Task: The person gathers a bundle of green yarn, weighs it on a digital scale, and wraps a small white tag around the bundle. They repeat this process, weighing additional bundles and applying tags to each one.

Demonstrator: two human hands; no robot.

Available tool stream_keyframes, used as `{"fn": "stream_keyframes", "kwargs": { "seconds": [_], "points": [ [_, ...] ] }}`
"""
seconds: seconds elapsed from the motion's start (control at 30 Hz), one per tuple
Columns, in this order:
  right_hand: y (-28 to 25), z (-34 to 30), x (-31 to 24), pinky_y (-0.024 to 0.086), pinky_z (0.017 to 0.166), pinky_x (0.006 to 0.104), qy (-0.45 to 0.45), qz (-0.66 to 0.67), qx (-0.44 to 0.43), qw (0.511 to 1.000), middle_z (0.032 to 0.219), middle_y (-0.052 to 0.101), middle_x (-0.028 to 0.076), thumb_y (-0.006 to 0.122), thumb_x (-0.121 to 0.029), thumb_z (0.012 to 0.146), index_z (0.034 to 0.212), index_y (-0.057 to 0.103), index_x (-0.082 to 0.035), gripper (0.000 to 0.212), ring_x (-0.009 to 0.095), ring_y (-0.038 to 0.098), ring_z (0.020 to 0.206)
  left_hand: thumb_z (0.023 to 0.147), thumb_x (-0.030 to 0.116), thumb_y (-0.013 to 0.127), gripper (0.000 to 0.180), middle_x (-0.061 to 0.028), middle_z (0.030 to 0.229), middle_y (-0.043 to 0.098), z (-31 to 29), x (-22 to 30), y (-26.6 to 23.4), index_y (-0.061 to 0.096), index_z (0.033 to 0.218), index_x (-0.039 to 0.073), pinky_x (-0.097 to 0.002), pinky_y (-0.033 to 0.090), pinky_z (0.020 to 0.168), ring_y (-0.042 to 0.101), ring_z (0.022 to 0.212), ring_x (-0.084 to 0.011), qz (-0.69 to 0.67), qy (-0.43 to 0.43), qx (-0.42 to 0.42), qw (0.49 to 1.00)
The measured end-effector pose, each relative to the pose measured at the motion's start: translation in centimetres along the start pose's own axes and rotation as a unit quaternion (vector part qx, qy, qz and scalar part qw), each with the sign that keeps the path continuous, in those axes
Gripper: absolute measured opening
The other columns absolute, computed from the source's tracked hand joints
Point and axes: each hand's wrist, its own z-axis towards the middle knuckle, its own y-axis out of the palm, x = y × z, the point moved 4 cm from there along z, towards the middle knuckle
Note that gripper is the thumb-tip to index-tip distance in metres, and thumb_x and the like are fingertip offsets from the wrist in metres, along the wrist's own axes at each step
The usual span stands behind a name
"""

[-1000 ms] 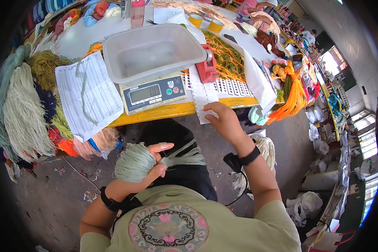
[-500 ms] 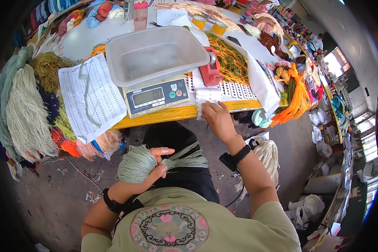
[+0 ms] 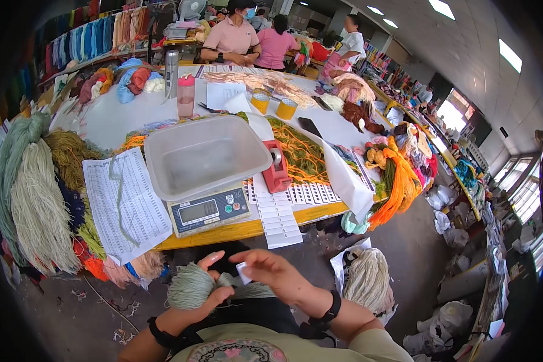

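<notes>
- Below the tabletop's yellow front edge (image 3: 223, 234), seen from the head camera, a worker's right hand (image 3: 279, 275) pinches a small white paper label (image 3: 243, 273), its grip closed on the piece between thumb and fingers.
- Half a second earlier, that hand was at the long white strip of printed labels (image 3: 280, 226); the strip now hangs over the edge, untouched. The piece was likely taken from it.
- At the worker's lap, the left hand (image 3: 218, 295) keeps its grip curled around a pale grey-green skein of yarn (image 3: 187, 288), its loose strands trailing right across dark trousers.
- Label and skein are now just beside each other, bringing both hands to one spot; whether they touch is hard to tell.
- Behind them on the tabletop stand a translucent plastic bin (image 3: 206, 161) on a digital scale (image 3: 210, 211) and a red tape dispenser (image 3: 276, 172), all left alone.
- Across the tabletop, a co-worker in a light-pink shirt (image 3: 230, 40) has come into view as the camera tilts up.
</notes>
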Motion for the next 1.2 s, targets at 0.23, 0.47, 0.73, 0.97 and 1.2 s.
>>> {"fn": "stream_keyframes", "kwargs": {
  "seconds": [0.23, 0.47, 0.73, 0.97, 1.2],
  "points": [
    [1.6, 1.9, 2.1, 0.043, 0.085, 0.0253, 0.077, -0.039, -0.041, 0.995, 0.106, 0.057, 0.002, 0.061, -0.015, 0.095, 0.101, 0.055, -0.006, 0.013, 0.008, 0.053, 0.095, 0.089, 0.009, 0.061, 0.071, -0.0033, 0.079, 0.064, 0.1, 0.8, -0.1, 0.022, 0.148, 0.006, -0.0215, 0.044, 0.059, 0.053, 0.064, -0.0068, 0.112, 0.079, 0.030, 0.990],
    [3.5, 1.9, 1.5, 0.043, 0.073, 0.0217, 0.022, -0.125, -0.103, 0.986, 0.090, 0.056, 0.000, 0.055, -0.018, 0.099, 0.115, 0.046, -0.005, 0.023, 0.005, 0.052, 0.082, 0.088, 0.006, 0.063, 0.070, -0.0033, 0.079, 0.063, -1.0, 1.3, -0.7, 0.025, 0.147, 0.003, -0.0260, 0.046, 0.075, 0.058, 0.074, -0.0086, -0.002, 0.000, 0.057, 0.998],
    [3.4, 1.7, 1.1, 0.037, 0.058, 0.0240, -0.050, -0.214, -0.108, 0.970, 0.070, 0.052, -0.003, 0.057, -0.018, 0.098, 0.122, 0.044, -0.006, 0.029, 0.005, 0.046, 0.065, 0.083, 0.005, 0.071, 0.041, -0.0057, 0.082, 0.065, -1.5, 2.2, -0.5, 0.054, 0.120, 0.003, -0.0286, 0.049, 0.061, 0.064, 0.072, -0.0158, 0.334, 0.312, 0.104, 0.883],
    [4.5, 0.9, -2.0, 0.037, 0.053, 0.0285, -0.139, -0.365, -0.068, 0.918, 0.064, 0.053, 0.003, 0.062, -0.016, 0.094, 0.115, 0.046, -0.007, 0.028, 0.012, 0.047, 0.054, 0.078, 0.006, 0.075, 0.029, -0.0075, 0.080, 0.065, -1.7, 2.9, -1.1, 0.061, 0.104, 0.009, -0.0320, 0.047, 0.057, 0.063, 0.066, -0.0245, 0.432, 0.306, 0.128, 0.839],
    [5.4, 0.7, -3.4, 0.043, 0.056, 0.0280, -0.158, -0.360, -0.149, 0.908, 0.077, 0.058, 0.005, 0.064, -0.006, 0.088, 0.102, 0.054, -0.007, 0.017, 0.020, 0.056, 0.061, 0.087, 0.017, 0.068, 0.014, -0.0048, 0.067, 0.060, -1.4, 2.6, -1.9, 0.063, 0.092, 0.005, -0.0283, 0.043, 0.055, 0.058, 0.060, -0.0162, 0.294, 0.101, 0.036, 0.950]
  ]
}}
